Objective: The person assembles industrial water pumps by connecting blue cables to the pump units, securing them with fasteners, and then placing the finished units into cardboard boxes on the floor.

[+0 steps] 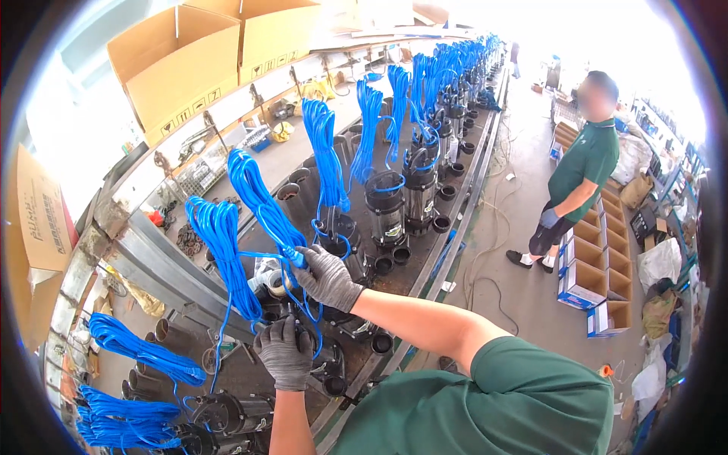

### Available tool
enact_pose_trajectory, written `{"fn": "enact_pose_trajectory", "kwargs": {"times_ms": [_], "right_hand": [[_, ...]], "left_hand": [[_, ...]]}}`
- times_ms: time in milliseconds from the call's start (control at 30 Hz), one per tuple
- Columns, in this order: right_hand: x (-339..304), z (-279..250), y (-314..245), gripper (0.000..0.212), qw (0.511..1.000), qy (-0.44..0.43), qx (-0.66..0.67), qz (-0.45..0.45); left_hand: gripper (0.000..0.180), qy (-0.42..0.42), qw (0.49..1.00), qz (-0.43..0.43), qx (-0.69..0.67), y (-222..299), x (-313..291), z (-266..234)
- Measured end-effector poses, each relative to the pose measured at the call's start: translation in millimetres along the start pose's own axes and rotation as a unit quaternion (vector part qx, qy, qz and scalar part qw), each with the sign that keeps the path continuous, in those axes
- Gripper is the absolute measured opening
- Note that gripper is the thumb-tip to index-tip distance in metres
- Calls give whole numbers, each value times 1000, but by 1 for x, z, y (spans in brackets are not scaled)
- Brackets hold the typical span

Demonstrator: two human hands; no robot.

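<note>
- Blue cable bundle [262, 201]: your right hand [326, 274] (grey glove) has the fingers closed around its lower end, above the pump [322, 356].
- Your left hand [284, 350] rests curled on the pump top.
- Two bundles hang near your hands.

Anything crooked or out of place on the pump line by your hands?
Nothing stands out. The right hand grips a blue cable coil, the left hand rests on a black pump; the other coils hang in a regular row.
</note>
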State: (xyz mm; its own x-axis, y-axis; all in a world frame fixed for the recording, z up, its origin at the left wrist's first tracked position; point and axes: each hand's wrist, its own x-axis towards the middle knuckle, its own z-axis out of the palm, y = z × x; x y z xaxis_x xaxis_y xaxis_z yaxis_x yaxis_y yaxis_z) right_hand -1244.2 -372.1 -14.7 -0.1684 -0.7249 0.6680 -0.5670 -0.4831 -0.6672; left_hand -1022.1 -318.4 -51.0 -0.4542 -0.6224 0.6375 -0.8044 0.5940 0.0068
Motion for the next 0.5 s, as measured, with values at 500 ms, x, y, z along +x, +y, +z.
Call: {"fn": "enact_pose_trajectory", "kwargs": {"times_ms": [500], "right_hand": [[-10, -25, 23, 30, 942, 33, 306, 137]], "left_hand": [[44, -2, 1000, -13, -11, 11, 4, -6]]}}
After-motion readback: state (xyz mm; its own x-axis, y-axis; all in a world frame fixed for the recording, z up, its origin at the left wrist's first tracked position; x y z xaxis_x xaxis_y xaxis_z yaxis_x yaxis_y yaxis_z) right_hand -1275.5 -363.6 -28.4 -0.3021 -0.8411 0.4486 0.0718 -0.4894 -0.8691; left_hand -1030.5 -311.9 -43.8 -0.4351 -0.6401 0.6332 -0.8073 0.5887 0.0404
